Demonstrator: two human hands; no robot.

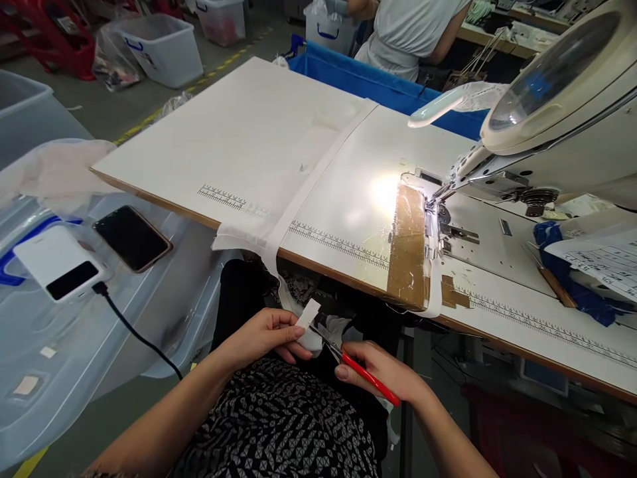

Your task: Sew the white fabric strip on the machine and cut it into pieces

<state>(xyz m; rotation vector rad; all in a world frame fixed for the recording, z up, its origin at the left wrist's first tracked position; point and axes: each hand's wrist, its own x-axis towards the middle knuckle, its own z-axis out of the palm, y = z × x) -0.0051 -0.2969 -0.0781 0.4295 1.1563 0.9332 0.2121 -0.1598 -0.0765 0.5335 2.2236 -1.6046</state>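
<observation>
Above my lap, my left hand (281, 335) pinches a piece of white fabric (309, 315) between thumb and fingers. My right hand (381, 368) is wrapped round red-handled scissors (371, 378), whose metal blades point left and reach the edge of that fabric. How far the blades are apart is too small to tell. A long white strip (323, 162) lies across the table and hangs over its front edge above my hands. More white cloth lies partly hidden behind the scissors.
The white table (239, 126) has a brown front edge just beyond my hands. A sewing machine (562, 153) with its lamp lit stands at the right. On a plastic bin lid (124, 318) at the left are a phone (132, 238) and a white device (62, 262). A person (413, 33) is behind.
</observation>
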